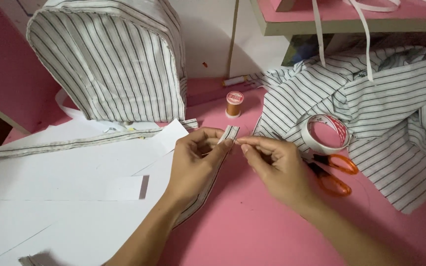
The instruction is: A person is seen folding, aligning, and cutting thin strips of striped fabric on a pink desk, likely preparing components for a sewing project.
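Head view: my left hand (193, 157) pinches the folded end of a striped fabric strip (229, 134) between thumb and fingers. My right hand (272, 165) has its fingertips pressed together right at that same end, probably on a needle or thread, too small to tell. The rest of the strip runs down under my left wrist across the pink surface (252, 226).

Risks as I see them:
- Fold is small and stiff; if the left pinch slackens, it springs open and the edges misalign.
- Fingertips of both hands touch at the strip end, so a pricked finger is likely if there is a needle.
- Orange scissors (336, 172) lie just beside my right wrist, handles under the tape roll (325, 134); a wrist shift could knock them.
- Thread spool (233, 104) stands upright near the strip; a tug could topple it.
- White paper sheets (65, 187) under my left forearm may slide.
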